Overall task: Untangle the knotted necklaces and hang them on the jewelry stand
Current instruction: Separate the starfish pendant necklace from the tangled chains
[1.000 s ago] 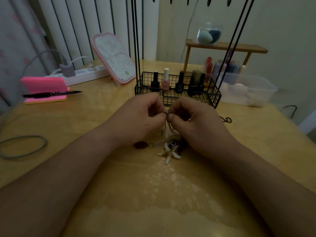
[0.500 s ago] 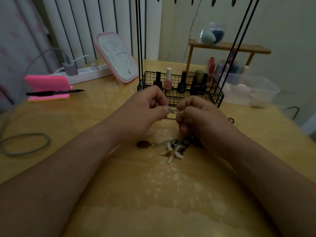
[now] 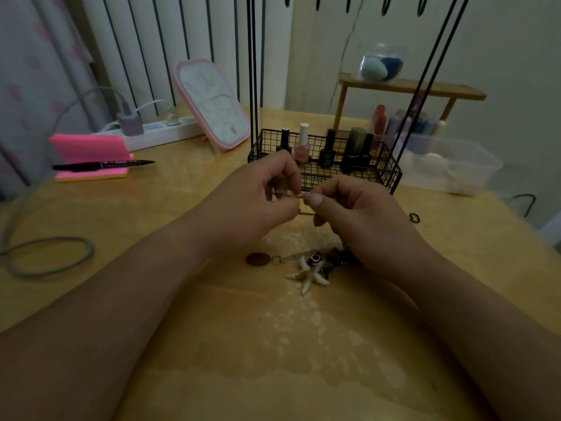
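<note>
Your hands have drawn slightly apart since a second ago. Then the knuckles met over one small metal bead; now a short run of thin chain (image 3: 299,195) shows between them. The right thumb has also turned so its nail faces you. Your left hand (image 3: 258,205) pinches the chain's left end between thumb and curled fingers. Your right hand (image 3: 364,220) pinches the other end, thumb on top, with the remaining fingers curled beneath. Both hands are raised above the table (image 3: 273,360), just on the near side of the jewelry stand (image 3: 385,165).

The rest of the knotted necklaces (image 3: 331,259) lies on the table, below and near your right hand and partly hidden by it. A pale starfish pendant (image 3: 309,276) sits at the near edge of the heap. A brown oval pendant (image 3: 258,259) lies to the left on a short silver link chain.

The stand's black wire basket holds several nail polish bottles (image 3: 302,147), and its thin black rods (image 3: 253,71) rise out of view.

Far left lie a pink notepad (image 3: 91,147) with a black pen (image 3: 103,165) across it, a white power strip (image 3: 164,132) and a pink-framed mirror (image 3: 212,101) leaning back. A grey cable (image 3: 60,256) loops at the left edge. Far right are a clear plastic box (image 3: 449,165) and a wooden shelf (image 3: 409,89).
</note>
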Demonstrator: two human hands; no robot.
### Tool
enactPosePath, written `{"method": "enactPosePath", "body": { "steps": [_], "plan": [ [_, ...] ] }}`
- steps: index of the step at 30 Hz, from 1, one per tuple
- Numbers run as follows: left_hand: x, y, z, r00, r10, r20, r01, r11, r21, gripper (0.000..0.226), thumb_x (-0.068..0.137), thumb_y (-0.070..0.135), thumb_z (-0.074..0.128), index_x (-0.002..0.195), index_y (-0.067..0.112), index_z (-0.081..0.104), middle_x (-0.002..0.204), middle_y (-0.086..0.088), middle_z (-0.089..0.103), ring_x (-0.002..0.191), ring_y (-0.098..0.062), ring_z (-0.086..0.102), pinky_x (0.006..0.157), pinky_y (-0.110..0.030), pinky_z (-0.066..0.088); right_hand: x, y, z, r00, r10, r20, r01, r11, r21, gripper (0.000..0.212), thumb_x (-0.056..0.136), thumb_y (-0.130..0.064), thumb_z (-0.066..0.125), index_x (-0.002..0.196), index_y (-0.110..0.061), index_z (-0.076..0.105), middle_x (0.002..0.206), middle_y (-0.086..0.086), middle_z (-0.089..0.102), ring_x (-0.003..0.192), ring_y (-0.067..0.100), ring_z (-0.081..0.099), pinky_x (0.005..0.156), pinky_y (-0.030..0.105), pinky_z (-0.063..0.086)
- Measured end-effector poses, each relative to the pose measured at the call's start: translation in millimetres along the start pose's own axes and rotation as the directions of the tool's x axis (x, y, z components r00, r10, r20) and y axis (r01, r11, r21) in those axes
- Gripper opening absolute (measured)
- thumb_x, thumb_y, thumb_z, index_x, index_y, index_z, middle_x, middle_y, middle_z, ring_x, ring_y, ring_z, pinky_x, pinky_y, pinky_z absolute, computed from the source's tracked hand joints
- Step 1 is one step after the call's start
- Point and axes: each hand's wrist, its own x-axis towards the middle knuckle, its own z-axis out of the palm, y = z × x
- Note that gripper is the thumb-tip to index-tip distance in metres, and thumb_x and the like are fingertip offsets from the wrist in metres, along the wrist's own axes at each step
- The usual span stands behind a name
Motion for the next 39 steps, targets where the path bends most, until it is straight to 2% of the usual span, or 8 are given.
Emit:
{"method": "enactPosePath", "body": {
  "steps": [4, 8, 13, 17, 21, 26, 35, 39],
  "plan": [
    [1, -3, 4, 1.0, 0.013, -0.014, -0.011, 0.997, 0.078, 0.008, 0.093, 0.023, 0.071, 0.09, 0.023, 0.064, 0.088, 0.011, 0.057, 0.07, 0.005, 0.05, 0.062, -0.008, 0.037, -1, -1, 1, 1.0, -0.024, 0.003, 0.024, 0.999, -0.023, 0.009, 0.102, -0.029, 0.063, 0.101, -0.025, 0.071, 0.081, -0.007, 0.072, 0.065, -0.004, 0.06, 0.056, 0.011, 0.042],
    [2, -6, 6, 0.997, 0.012, -0.082, 0.0, 0.99, 0.143, 0.01, 0.092, 0.032, 0.073, 0.087, 0.029, 0.065, 0.093, 0.013, 0.056, 0.079, 0.009, 0.05, 0.065, -0.006, 0.035, -2, 0, 4, 0.998, -0.055, -0.015, 0.053, 0.993, -0.103, 0.008, 0.101, -0.03, 0.063, 0.1, -0.029, 0.072, 0.083, -0.013, 0.073, 0.076, 0.002, 0.066, 0.062, 0.018, 0.051],
    [1, -6, 11, 0.995, -0.012, -0.101, 0.028, 0.986, 0.163, 0.007, 0.088, 0.038, 0.07, 0.087, 0.032, 0.066, 0.096, 0.014, 0.057, 0.089, 0.001, 0.054, 0.07, -0.013, 0.038, -4, 0, 7, 0.995, -0.098, -0.015, 0.094, 0.986, -0.139, 0.006, 0.101, -0.023, 0.066, 0.1, -0.023, 0.072, 0.081, -0.011, 0.072, 0.067, -0.009, 0.061, 0.056, 0.008, 0.044],
    [0, -4, 13, 0.993, -0.012, -0.122, 0.031, 0.986, 0.161, 0.008, 0.085, 0.04, 0.067, 0.085, 0.033, 0.064, 0.094, 0.013, 0.056, 0.083, 0.003, 0.051, 0.067, -0.009, 0.037, -2, 1, 13, 0.988, -0.128, -0.083, 0.11, 0.974, -0.198, 0.006, 0.098, -0.03, 0.067, 0.097, -0.026, 0.071, 0.082, -0.011, 0.071, 0.076, 0.001, 0.065, 0.059, 0.014, 0.049],
    [-1, -4, 14, 0.992, -0.003, -0.128, 0.025, 0.985, 0.171, 0.012, 0.086, 0.037, 0.068, 0.09, 0.028, 0.061, 0.09, 0.012, 0.056, 0.077, 0.001, 0.05, 0.064, -0.01, 0.039, 0, 1, 16, 0.985, -0.135, -0.106, 0.109, 0.97, -0.217, 0.014, 0.094, -0.038, 0.061, 0.096, -0.027, 0.07, 0.08, -0.01, 0.069, 0.073, 0.004, 0.061, 0.057, 0.017, 0.047],
    [-1, -4, 13, 0.989, 0.01, -0.15, 0.017, 0.985, 0.174, 0.015, 0.089, 0.034, 0.067, 0.084, 0.023, 0.059, 0.084, 0.009, 0.054, 0.073, -0.002, 0.047, 0.061, -0.013, 0.036, 2, 3, 14, 0.989, -0.099, -0.108, 0.089, 0.992, -0.094, 0.004, 0.099, -0.029, 0.067, 0.098, -0.026, 0.069, 0.078, -0.009, 0.073, 0.064, 0.003, 0.063, 0.052, 0.018, 0.047],
    [2, -5, 17, 0.984, -0.05, -0.174, 0.068, 0.992, 0.104, 0.017, 0.087, 0.041, 0.063, 0.083, 0.025, 0.069, 0.086, 0.01, 0.059, 0.074, 0.004, 0.051, 0.062, -0.009, 0.035, 0, 2, 15, 0.977, -0.173, -0.124, 0.156, 0.979, -0.132, 0.005, 0.096, -0.025, 0.072, 0.094, -0.026, 0.067, 0.075, -0.011, 0.064, 0.066, 0.003, 0.057, 0.056, 0.016, 0.043],
    [3, -4, 16, 0.983, -0.086, -0.161, 0.095, 0.994, 0.045, 0.013, 0.092, 0.033, 0.067, 0.084, 0.024, 0.073, 0.082, 0.012, 0.062, 0.075, 0.003, 0.054, 0.062, -0.01, 0.037, 0, 2, 14, 0.974, -0.186, -0.13, 0.172, 0.979, -0.111, 0.003, 0.095, -0.028, 0.07, 0.094, -0.027, 0.068, 0.08, -0.007, 0.068, 0.071, 0.012, 0.061, 0.058, 0.031, 0.051]
  ]
}}
